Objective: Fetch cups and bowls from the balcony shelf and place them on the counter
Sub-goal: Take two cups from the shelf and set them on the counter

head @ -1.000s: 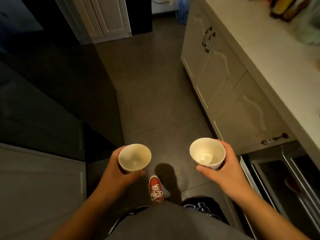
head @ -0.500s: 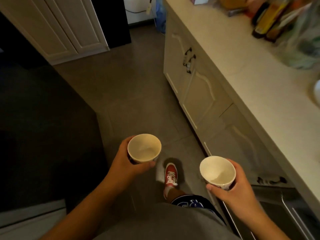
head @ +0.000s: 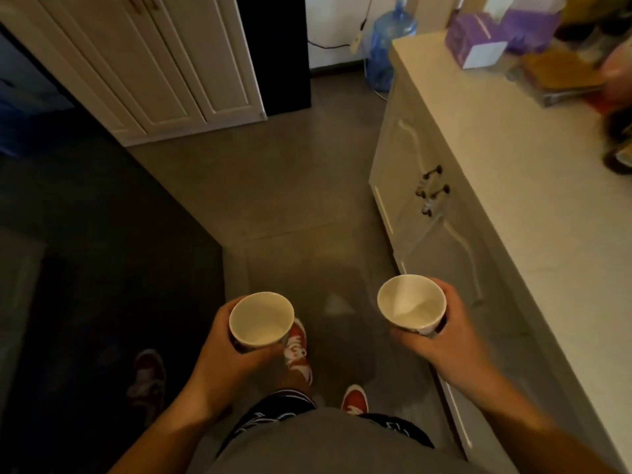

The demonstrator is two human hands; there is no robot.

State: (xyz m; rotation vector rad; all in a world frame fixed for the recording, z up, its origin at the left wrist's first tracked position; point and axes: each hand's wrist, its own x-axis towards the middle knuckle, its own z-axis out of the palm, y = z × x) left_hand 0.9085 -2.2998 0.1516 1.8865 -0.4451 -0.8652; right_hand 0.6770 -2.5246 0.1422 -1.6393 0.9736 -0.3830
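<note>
Both cups have come further along the floor beside the desk (head: 533, 206).
Left cup (head: 261, 319) sits upright in the left hand (head: 225, 357), right cup (head: 412, 304) in the right hand (head: 444, 340); each grip is wrapped around its cup, forearms level at waist height.

Both bare forearms reach up from the bottom corners of the frame, converging toward its lower centre. The left hand (head: 236, 350), at lower centre-left, curls around an upright white cup (head: 261, 319), thumb nearest the body and fingers wrapped round the far side. The right hand (head: 441, 333), at lower centre-right and slightly higher in frame, grips a second white cup (head: 412, 304) the same way. Wrists are held level and well apart.
</note>
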